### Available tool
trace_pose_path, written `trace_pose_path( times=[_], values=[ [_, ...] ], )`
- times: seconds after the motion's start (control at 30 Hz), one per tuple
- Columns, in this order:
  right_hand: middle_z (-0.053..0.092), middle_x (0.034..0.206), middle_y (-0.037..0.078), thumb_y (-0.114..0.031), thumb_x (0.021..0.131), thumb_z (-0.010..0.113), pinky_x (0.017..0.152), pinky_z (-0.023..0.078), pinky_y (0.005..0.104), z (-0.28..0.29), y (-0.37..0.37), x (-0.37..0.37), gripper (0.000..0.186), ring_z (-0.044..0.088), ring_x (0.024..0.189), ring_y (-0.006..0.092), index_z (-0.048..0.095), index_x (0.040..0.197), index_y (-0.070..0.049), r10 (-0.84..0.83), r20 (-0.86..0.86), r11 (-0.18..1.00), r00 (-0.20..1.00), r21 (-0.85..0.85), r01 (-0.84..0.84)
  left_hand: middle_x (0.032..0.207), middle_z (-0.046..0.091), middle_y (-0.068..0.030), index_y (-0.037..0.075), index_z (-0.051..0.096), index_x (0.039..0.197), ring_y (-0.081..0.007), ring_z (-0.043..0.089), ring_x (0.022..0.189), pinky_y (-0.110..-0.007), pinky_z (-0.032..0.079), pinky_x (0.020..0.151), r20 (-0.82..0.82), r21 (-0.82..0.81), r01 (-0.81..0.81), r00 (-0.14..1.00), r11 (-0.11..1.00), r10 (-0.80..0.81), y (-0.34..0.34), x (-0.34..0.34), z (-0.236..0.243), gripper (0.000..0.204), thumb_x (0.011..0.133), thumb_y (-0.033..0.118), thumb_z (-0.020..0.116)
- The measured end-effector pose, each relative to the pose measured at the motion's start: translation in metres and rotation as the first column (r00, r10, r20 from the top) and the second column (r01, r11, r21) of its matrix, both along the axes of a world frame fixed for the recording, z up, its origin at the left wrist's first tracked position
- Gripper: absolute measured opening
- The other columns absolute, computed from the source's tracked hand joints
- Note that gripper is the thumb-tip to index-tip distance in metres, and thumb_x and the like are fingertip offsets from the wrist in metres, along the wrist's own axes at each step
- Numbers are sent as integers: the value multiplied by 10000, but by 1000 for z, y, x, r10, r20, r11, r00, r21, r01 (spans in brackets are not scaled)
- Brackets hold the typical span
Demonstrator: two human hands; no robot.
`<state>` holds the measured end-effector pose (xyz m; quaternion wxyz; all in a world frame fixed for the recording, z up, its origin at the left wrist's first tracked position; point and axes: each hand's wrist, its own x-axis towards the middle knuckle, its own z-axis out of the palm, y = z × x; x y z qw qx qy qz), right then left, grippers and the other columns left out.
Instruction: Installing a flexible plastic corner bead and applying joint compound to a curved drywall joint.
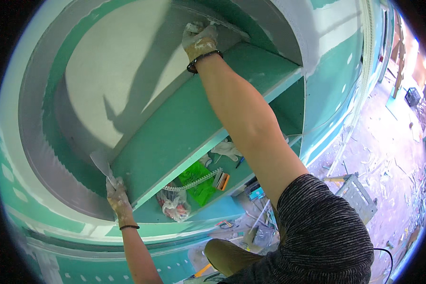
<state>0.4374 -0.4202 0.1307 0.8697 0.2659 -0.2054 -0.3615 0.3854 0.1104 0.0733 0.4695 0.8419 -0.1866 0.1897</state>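
Head view: the left hand [117,189], dusted with white compound, pinches a thin, pale flat-bladed spatula [100,163] at the near left corner of a round-topped recess. Its blade points away from the fingers, beside the recess's green inner wall [54,113]. Far off to the right, the right hand [201,39], also whitened, is curled with its fingers drawn in, near a narrow grey strip [232,30] along the far inner edge; whether it grips anything I cannot tell.

Small dark print seems to mark an orange-and-white little box [221,181] below, but it is too small to read.

A pale front edge bounds the broad green shelf board [175,123], running from near left to far right. Open room stretches along this board between the hands, before the smooth off-white back panel [106,52], where a dark arm-shaped shadow falls.

Under the board, partly covered by its edge, lie a bright green plastic bag [201,191], a clear plastic bag with reddish contents [175,206], a curved white toothed strip [194,181] and a crumpled white glove [228,149]. The right forearm hides part of this lower compartment; the grey metal step [357,196] is partly covered by the striped dark sleeve [324,227].
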Motion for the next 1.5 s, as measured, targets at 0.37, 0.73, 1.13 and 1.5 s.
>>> trace_pose_path(
  times=[0.37,0.73,1.13,1.5],
  values=[
    [459,761,10,-263,1078,491,537,412,276,31,-33,60,192,393,611,152,539,957,-122,233,508,972,829,-121,-199,928,595,-5,10,563,1386,-106,508,778,-262,411,698,-50,-7,-30,998,1000,30,4,16,-6,474,930,128,627],
    [650,1267,68,-274,1068,459,968,503,363,93,94,64,332,624,1124,210,584,1316,-94,55,-63,992,997,-114,-62,950,591,20,-26,516,1440,-60,492,771,-215,389,695,-47,-139,-42,998,989,36,63,21,-1,547,912,53,634],
    [652,1361,66,-464,1029,483,1013,477,341,137,117,25,517,617,1208,195,551,1417,-129,-231,-492,827,839,-553,-97,916,591,26,-4,546,1430,-64,469,740,-233,392,669,-51,-167,80,995,983,-90,35,27,-9,516,924,81,603],
    [678,1103,99,-269,1039,538,947,518,399,37,181,34,291,657,1007,243,612,1226,-58,-557,-194,252,808,-966,-58,891,591,51,28,647,1317,-54,464,705,-231,387,644,-26,-175,128,991,976,-135,23,37,-16,434,935,229,687]
  ],
)
